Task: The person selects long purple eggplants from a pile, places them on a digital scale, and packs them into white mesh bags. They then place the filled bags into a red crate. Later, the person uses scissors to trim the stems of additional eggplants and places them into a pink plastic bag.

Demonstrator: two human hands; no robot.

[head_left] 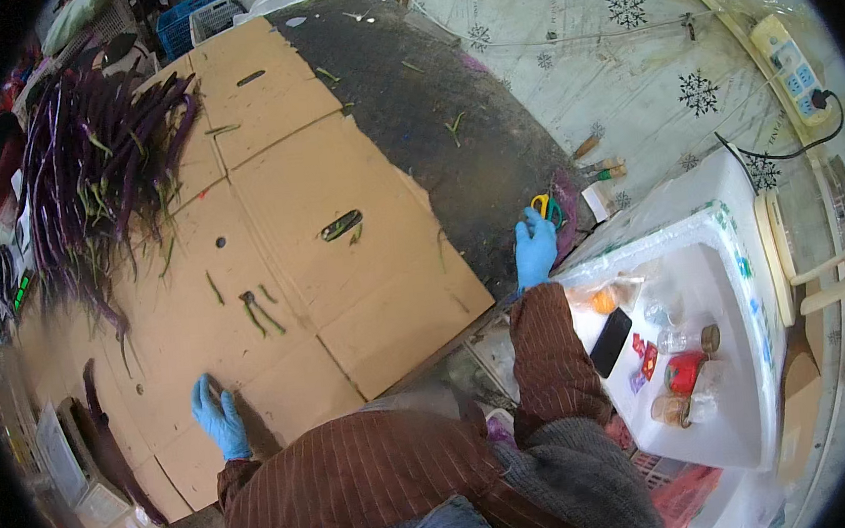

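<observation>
My left hand point(219, 421), in a blue glove, is over the near edge of the flattened cardboard point(388, 296), fingers slightly apart and nothing in them. My right hand point(536, 251), gloved alike, is at the right end of the dark table surface point(411, 116). Its fingertips overlap scissors with yellow and green handles point(552, 210); whether they grip them I cannot tell. A big heap of long purple eggplants point(86, 156) covers the cardboard's far left. One single eggplant point(122, 466) lies at the near left. Cut green stem pieces point(254, 313) are scattered on the cardboard.
On my right stands a white foam box point(728, 359) holding a phone point(611, 343), jars and wrapped items. Beyond it, a power strip point(795, 74) is on the snowflake-patterned wall covering point(622, 55). Plastic baskets point(213, 18) are at the back. A device resembling a scale point(103, 505) sits near left.
</observation>
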